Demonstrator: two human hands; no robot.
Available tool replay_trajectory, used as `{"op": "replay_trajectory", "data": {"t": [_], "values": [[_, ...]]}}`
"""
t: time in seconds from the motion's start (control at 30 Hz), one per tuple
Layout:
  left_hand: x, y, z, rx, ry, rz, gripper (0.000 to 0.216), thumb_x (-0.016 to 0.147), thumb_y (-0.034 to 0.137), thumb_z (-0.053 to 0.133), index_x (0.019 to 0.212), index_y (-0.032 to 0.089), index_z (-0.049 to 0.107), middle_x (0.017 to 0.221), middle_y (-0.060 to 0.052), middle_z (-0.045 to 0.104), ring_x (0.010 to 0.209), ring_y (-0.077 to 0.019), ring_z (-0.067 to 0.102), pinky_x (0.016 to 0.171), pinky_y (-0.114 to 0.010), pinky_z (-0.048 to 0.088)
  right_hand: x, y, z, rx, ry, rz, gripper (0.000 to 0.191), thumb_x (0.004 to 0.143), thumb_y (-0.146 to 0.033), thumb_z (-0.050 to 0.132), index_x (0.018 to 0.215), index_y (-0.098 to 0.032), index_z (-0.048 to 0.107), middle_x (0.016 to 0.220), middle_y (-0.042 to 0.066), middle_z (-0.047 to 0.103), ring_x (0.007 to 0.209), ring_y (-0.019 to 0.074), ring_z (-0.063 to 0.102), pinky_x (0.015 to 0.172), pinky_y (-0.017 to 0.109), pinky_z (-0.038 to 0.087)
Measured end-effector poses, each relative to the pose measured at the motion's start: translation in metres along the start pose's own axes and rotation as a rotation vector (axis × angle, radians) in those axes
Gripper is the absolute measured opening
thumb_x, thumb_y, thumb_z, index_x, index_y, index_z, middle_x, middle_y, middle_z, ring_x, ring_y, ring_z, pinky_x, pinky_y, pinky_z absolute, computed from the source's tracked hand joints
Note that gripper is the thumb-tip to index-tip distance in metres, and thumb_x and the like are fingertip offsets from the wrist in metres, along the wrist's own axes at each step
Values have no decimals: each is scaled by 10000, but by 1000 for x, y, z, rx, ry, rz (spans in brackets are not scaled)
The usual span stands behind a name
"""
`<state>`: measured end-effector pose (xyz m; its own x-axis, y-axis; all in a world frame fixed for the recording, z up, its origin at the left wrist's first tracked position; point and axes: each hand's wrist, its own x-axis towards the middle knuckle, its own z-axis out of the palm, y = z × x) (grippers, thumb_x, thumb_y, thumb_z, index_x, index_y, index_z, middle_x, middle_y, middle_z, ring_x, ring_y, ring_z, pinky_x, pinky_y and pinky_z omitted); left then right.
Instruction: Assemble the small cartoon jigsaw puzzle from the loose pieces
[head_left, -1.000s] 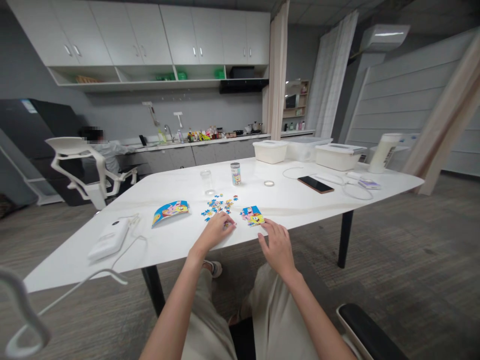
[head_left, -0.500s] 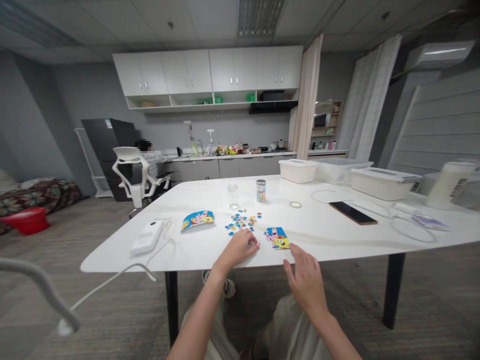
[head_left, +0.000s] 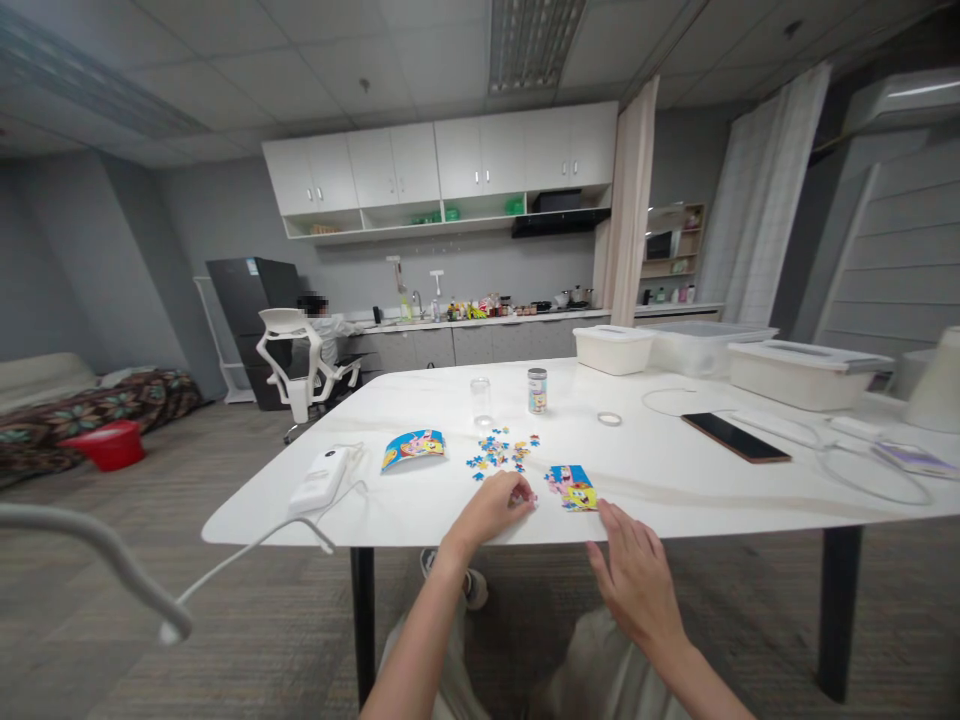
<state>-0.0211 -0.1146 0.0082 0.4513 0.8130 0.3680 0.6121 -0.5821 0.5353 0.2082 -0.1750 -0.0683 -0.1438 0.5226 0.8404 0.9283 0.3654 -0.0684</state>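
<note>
My left hand (head_left: pixel 496 510) rests on the near edge of the white table (head_left: pixel 660 475), its fingers pinched on a small puzzle piece beside the partly built cartoon puzzle (head_left: pixel 571 487). Below that edge my right hand (head_left: pixel 634 580) hovers, fingers spread, holding nothing. Several loose puzzle pieces (head_left: pixel 499 452) lie scattered just beyond my left hand. A curled picture card (head_left: pixel 413 447) lies to their left. A clear glass (head_left: pixel 481 400) and a small printed tube (head_left: pixel 537 390) stand farther back.
A white device with a cable (head_left: pixel 320 479) sits at the table's left. A black phone (head_left: pixel 736 437), a ring of tape (head_left: pixel 609 418), white cables and white lidded bins (head_left: pixel 805 360) are on the right. A person sits in a white chair (head_left: pixel 289 358) by the far kitchen counter.
The camera has tilted up and pulled back, showing more ceiling and room. My right hand has slid off the table toward me. The left hand stays at the puzzle pieces.
</note>
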Motion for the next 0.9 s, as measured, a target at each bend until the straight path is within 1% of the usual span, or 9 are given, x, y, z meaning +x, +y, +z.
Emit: {"op": "replay_trajectory", "data": {"t": [0.17, 0.43, 0.63, 0.77, 0.9], "values": [[-1, 1, -2, -37, 7, -8, 52, 820, 227, 618, 865, 203, 625, 868, -23, 651, 817, -166, 582, 755, -291, 451, 1, -1, -2, -3, -26, -7, 503, 967, -343, 404, 1432, -153, 377, 1300, 144, 606, 1198, 277, 542, 1011, 435, 360], [-2, 1, -3, 38, 26, 29, 103, 869, 291, 578, 889, 207, 633, 862, -29, 632, 831, -179, 574, 766, -305, 461, 2, -4, -6, -1, -58, 16, 465, 965, -330, 407, 1394, -152, 405, 1312, 145, 599, 1216, 274, 531, 1026, 435, 346], [-2, 2, -2, 69, 6, 62, 189, 904, 313, 534, 944, 207, 684, 954, -62, 630, 917, -195, 575, 851, -332, 458, 3, -4, -8, 2, -75, 24, 421, 965, -320, 411, 1349, -152, 446, 1314, 143, 598, 1219, 269, 525, 1035, 433, 332], [-3, 4, -4, 72, -4, 46, 144, 882, 268, 549, 896, 197, 673, 950, -54, 628, 932, -194, 573, 861, -337, 460, 4, -4, -9, -1, -75, 8, 405, 971, -318, 406, 1324, -126, 461, 1309, 152, 598, 1220, 264, 522, 1035, 428, 330], [-3, 5, -4, 122, 12, 35, 150, 890, 274, 539, 924, 194, 661, 970, -59, 626, 949, -200, 576, 878, -349, 463, 4, -4, -9, 4, -74, 11, 396, 971, -312, 402, 1314, -129, 474, 1308, 151, 598, 1223, 263, 521, 1036, 426, 329]]}}
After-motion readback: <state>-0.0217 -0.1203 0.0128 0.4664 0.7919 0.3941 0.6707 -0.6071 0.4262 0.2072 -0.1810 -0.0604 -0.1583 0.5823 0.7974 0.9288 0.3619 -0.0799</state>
